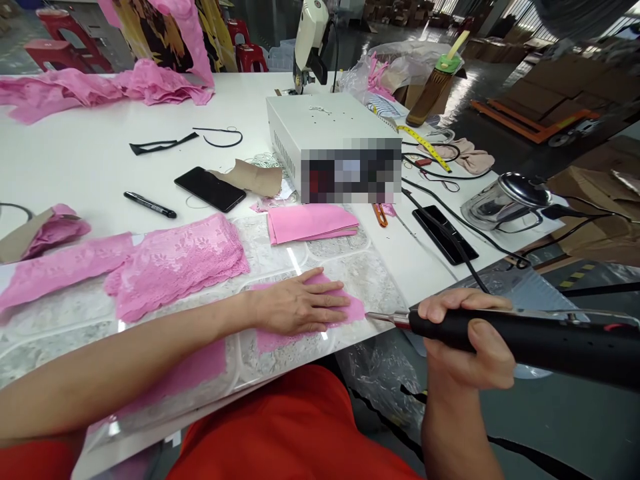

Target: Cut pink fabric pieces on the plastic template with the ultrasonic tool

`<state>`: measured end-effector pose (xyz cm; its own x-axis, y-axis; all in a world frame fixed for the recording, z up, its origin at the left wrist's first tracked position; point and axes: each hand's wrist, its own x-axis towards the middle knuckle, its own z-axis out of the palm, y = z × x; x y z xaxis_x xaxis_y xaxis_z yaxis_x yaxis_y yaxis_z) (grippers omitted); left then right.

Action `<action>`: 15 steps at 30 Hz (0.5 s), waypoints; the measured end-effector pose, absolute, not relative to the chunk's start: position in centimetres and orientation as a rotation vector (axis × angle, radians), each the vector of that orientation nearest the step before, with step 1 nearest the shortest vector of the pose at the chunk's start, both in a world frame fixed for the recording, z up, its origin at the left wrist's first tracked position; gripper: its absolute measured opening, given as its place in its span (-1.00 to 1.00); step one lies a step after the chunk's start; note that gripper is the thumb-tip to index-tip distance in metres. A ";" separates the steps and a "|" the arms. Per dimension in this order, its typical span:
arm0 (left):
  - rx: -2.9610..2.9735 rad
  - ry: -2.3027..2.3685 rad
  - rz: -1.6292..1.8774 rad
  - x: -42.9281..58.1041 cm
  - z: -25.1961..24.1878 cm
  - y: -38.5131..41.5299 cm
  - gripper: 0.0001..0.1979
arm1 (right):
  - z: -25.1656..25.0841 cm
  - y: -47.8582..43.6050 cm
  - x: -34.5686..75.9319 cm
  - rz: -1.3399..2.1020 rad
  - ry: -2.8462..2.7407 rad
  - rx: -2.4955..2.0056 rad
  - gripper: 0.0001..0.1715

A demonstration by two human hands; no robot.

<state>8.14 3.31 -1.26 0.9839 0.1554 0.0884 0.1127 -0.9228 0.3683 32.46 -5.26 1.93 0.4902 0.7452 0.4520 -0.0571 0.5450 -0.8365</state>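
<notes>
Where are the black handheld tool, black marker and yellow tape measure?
Black handheld tool (560,341): head view, on the thick black body.
Black marker (150,205): head view, midway along the barrel.
Yellow tape measure (424,145): head view, on the middle of the visible strip.

A garment workshop: stacked pink lace (187,263) at nine o'clock, white machine (309,37) at twelve, cartons (563,87) on an orange trolley (525,123) at two.

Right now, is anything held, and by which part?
The right hand grips a metal-tipped black tool by its handle's front; the left hand lies on pink fabric.
</notes>
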 end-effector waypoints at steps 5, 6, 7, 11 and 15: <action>2.741 0.210 0.065 8.3 -1.0 3.3 -0.58 | 2.5 -5.3 32.7 0.553 -0.878 -0.842 -0.82; 2.738 0.212 0.066 8.3 -1.0 3.3 -0.57 | 2.6 -5.3 32.6 0.554 -0.874 -0.839 -0.81; 2.735 0.214 0.074 8.3 -0.9 3.3 -0.57 | 2.7 -5.3 32.5 0.559 -0.874 -0.837 -0.81; 2.736 0.233 0.153 7.3 -0.1 3.3 -0.60 | 2.4 -5.2 32.1 0.569 -0.875 -0.840 -0.80; 2.755 0.292 0.202 4.4 0.7 2.6 -0.63 | 2.2 -5.0 31.7 0.538 -0.867 -0.901 -0.80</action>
<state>4.42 2.57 0.67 0.9684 0.2277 0.1019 0.1761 -0.9132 0.3675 31.69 -4.98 2.20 0.5554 0.7202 0.4157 -0.0527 0.5293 -0.8468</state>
